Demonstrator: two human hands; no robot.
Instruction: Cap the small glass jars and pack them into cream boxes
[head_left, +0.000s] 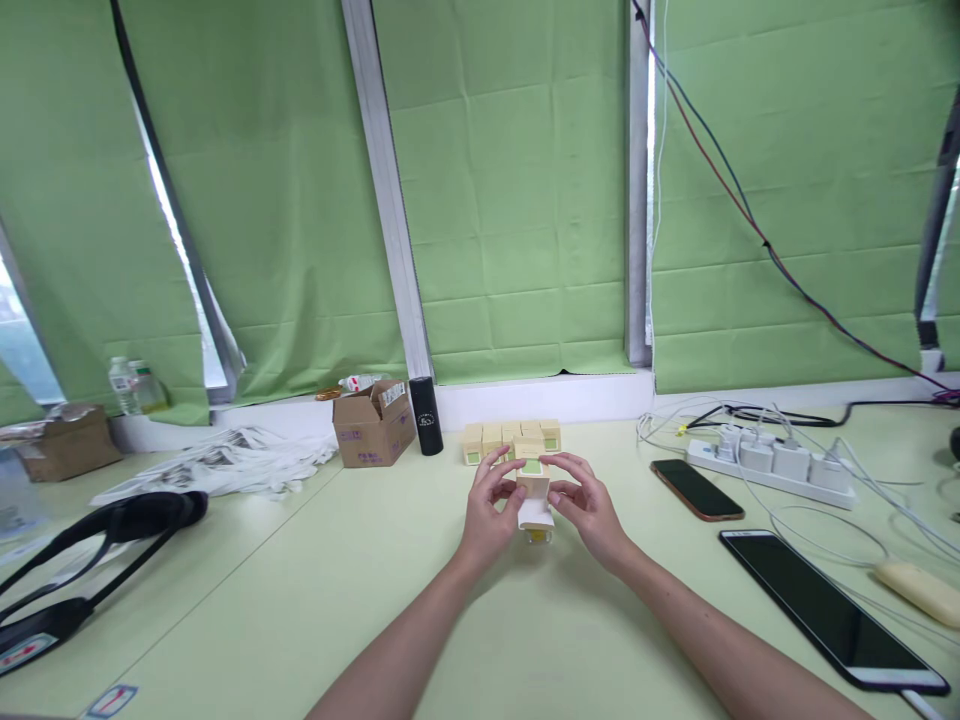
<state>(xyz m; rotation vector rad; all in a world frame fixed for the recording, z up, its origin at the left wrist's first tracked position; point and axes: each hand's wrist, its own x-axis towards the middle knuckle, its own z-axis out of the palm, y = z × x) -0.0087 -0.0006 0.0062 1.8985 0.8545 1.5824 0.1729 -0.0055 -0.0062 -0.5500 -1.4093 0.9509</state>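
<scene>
Between my hands is a small cream paper box (533, 483), with a green patch on its top and a white flap hanging down toward me. My left hand (491, 508) grips its left side, thumb and fingers bent around the edge. On the right side, my right hand (589, 505) holds it with curled fingers. Just below the flap, a small clear item with yellow in it (538, 537) rests on the table; its kind is unclear. Several similar cream boxes (491, 436) stand in a row just behind my hands, partly hidden by them.
A cardboard box (373, 430) and a black cylinder (426, 418) stand at the back. To the left lie white straps (240, 462) and a black headset-like frame (142, 515). On the right are two phones (694, 488), a power strip (772, 470) and loose cables.
</scene>
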